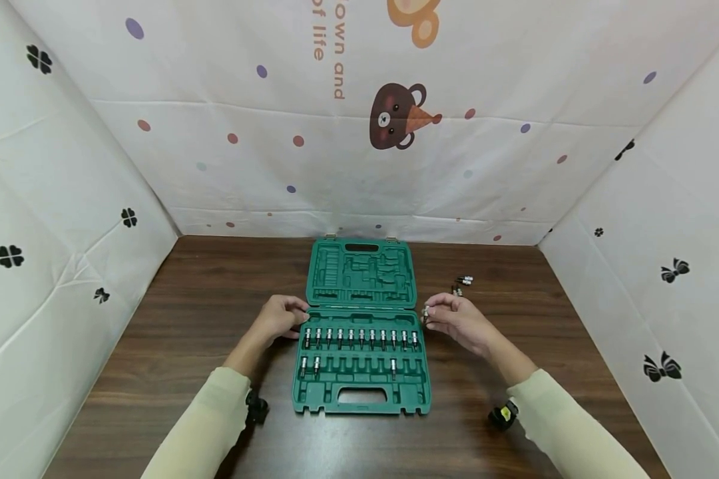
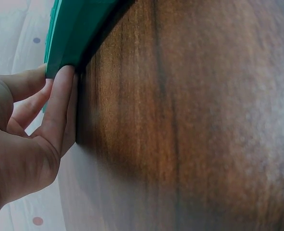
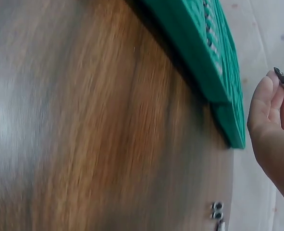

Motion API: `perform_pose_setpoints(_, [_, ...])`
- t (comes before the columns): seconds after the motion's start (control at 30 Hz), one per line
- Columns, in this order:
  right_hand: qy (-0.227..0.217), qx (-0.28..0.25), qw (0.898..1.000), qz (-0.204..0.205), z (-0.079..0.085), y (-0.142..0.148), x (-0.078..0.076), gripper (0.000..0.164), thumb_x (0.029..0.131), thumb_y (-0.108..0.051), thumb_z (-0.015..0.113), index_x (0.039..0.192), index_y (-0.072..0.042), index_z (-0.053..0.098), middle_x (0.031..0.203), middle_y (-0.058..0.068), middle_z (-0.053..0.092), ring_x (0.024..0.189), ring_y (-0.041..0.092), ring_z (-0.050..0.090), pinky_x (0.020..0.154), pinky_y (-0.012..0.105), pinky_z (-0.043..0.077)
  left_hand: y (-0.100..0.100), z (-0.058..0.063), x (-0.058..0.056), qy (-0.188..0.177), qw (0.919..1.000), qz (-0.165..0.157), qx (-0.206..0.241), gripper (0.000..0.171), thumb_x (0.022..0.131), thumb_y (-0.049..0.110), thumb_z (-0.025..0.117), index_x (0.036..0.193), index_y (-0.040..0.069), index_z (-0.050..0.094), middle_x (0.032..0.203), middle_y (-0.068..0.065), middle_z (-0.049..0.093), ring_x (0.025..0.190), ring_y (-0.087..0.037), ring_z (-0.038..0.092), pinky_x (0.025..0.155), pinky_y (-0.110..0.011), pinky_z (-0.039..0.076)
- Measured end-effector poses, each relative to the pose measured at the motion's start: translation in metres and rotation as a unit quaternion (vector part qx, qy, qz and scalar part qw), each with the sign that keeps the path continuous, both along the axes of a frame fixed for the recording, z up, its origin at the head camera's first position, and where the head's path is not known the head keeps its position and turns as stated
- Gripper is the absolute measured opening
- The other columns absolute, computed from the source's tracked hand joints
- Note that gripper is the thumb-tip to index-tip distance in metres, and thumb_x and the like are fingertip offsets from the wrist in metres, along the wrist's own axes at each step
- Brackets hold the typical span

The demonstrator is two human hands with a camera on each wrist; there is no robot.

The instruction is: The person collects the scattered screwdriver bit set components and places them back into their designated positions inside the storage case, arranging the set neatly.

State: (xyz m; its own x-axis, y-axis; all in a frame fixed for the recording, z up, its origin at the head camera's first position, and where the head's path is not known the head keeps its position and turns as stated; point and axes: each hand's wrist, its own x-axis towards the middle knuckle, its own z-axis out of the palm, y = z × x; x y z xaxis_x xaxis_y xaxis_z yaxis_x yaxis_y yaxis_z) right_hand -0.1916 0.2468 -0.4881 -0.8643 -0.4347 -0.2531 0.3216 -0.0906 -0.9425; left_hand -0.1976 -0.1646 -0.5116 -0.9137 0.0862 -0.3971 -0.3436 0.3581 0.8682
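A green plastic case (image 1: 316,398) lies open on the table, lid folded back. Metal bit sockets (image 1: 362,338) fill its upper row; the lower row has two at the left end and one right of the middle (image 1: 393,368). My left hand (image 1: 279,318) holds the case's left side, thumb on the rim and fingers against the side wall, as the left wrist view (image 2: 60,43) shows too. Just off the case's right edge, my right hand (image 1: 461,324) pinches a bit socket (image 3: 282,80) between thumb and fingers, its dark tip sticking out.
Several loose bit sockets (image 1: 465,280) lie on the dark wooden table (image 1: 216,266) beyond the right hand. The lid (image 1: 361,299) leans back near a printed white cloth wall (image 1: 335,173). More white cloth stands at the left and right sides.
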Motion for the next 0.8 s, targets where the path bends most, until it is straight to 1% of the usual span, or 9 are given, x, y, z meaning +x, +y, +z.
perform_pose_setpoints(0.17, [0.002, 0.026, 0.999, 0.028, 0.002, -0.015, 0.002, 0.012, 0.105, -0.006, 0.060, 0.115, -0.002, 0.059, 0.103, 0.001, 0.068, 0.095, 0.014, 0.070, 0.089, 0.029, 0.061, 0.000, 0.001, 0.000, 0.000, 1.0000, 0.002, -0.003, 0.022, 0.101, 0.004, 0.065, 0.122, 0.001, 0.071, 0.113, -0.017, 0.072, 0.094, -0.022, 0.070, 0.070, -0.038, 0.065])
perform_pose_setpoints(0.3, [0.011, 0.050, 0.997, 0.054, 0.004, -0.028, 0.004, 0.022, 0.104, -0.008, 0.062, 0.121, 0.004, 0.057, 0.103, 0.001, 0.069, 0.096, 0.014, 0.069, 0.088, 0.029, 0.061, 0.000, 0.001, -0.001, 0.001, 1.0000, 0.002, -0.004, 0.022, 0.101, 0.005, 0.065, 0.122, 0.001, 0.071, 0.113, -0.017, 0.072, 0.095, -0.023, 0.070, 0.070, -0.038, 0.065])
perform_pose_setpoints(0.4, [0.011, 0.056, 0.996, 0.072, 0.007, -0.038, 0.006, 0.027, 0.103, -0.009, 0.063, 0.123, 0.007, 0.055, 0.103, 0.002, 0.070, 0.095, 0.013, 0.069, 0.087, 0.029, 0.061, 0.000, 0.000, -0.002, 0.002, 1.0000, 0.001, -0.002, 0.022, 0.101, 0.005, 0.066, 0.121, 0.001, 0.071, 0.113, -0.016, 0.071, 0.096, -0.023, 0.070, 0.071, -0.038, 0.065])
perform_pose_setpoints(0.53, [0.004, 0.048, 0.995, 0.088, 0.009, -0.052, 0.008, 0.021, 0.102, -0.007, 0.063, 0.120, 0.003, 0.058, 0.102, 0.004, 0.071, 0.094, 0.014, 0.070, 0.088, 0.030, 0.062, 0.000, -0.001, -0.001, 0.003, 1.0000, -0.001, -0.002, 0.022, 0.101, 0.005, 0.065, 0.122, 0.001, 0.071, 0.114, -0.016, 0.071, 0.097, -0.024, 0.070, 0.071, -0.038, 0.065])
perform_pose_setpoints(0.63, [0.007, 0.045, 0.994, 0.104, 0.007, -0.062, 0.009, 0.018, 0.102, -0.006, 0.064, 0.118, 0.001, 0.059, 0.102, 0.004, 0.070, 0.093, 0.014, 0.070, 0.088, 0.032, 0.062, 0.000, 0.000, 0.000, 0.003, 1.0000, -0.003, -0.004, 0.022, 0.101, 0.005, 0.065, 0.122, 0.001, 0.071, 0.115, -0.017, 0.071, 0.097, -0.024, 0.070, 0.071, -0.038, 0.065])
perform_pose_setpoints(0.8, [0.027, 0.056, 0.989, 0.136, 0.006, -0.080, 0.010, 0.021, 0.101, -0.006, 0.065, 0.120, 0.004, 0.060, 0.101, 0.004, 0.068, 0.093, 0.015, 0.071, 0.088, 0.035, 0.063, 0.001, 0.001, 0.001, 0.002, 1.0000, -0.002, -0.007, 0.023, 0.101, 0.005, 0.065, 0.123, 0.001, 0.071, 0.115, -0.017, 0.071, 0.096, -0.024, 0.070, 0.071, -0.038, 0.065])
